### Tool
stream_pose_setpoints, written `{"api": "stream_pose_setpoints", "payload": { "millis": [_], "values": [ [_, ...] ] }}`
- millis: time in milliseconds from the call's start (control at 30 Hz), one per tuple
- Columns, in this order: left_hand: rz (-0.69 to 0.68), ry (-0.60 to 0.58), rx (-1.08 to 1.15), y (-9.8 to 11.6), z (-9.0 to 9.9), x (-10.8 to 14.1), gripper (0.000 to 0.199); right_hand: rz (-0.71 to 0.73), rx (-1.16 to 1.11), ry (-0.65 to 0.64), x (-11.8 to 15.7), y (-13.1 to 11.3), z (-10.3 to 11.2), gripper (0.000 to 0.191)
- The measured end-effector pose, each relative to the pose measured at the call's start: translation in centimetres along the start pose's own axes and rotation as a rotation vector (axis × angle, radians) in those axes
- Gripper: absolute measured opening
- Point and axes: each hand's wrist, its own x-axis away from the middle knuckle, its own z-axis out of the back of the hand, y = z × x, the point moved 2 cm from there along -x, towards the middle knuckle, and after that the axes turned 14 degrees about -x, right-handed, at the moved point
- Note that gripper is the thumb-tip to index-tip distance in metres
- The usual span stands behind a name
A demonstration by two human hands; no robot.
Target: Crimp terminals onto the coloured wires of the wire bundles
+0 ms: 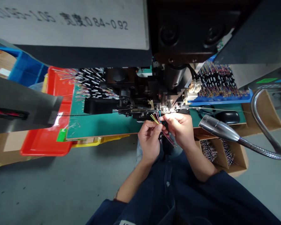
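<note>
Gripping the coloured wires [155, 119] in front of the press [150, 82], my left hand [150, 139] sat beside my right hand [181, 127], whose grasp I couldn't tell.

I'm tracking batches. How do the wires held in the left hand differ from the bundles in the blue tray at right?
The held wires make one small bunch; the tray bundles form a large pile. The held wires are pinched by the left hand, tips fanned; the tray bundles lie in the blue tray. Both show thin wires of several colours.
</note>
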Motion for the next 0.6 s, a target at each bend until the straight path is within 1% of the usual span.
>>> {"api": "stream_pose_setpoints", "payload": {
  "millis": [167,433,600],
  "values": [
    [-0.007,0.015,0.006,0.41,-0.23,-0.23,0.037,0.014,-0.056,0.010,-0.04,0.03,-0.11,0.036],
    [-0.016,0.025,-0.010,0.09,-0.18,-0.18,0.035,0.004,0.021,0.046,-0.05,0.11,-0.04,0.041],
    [-0.038,0.001,0.010,-0.35,-0.02,-0.20,0.030,0.069,0.085,-0.010,0.20,-0.53,-0.17,0.040]
  ]
}}
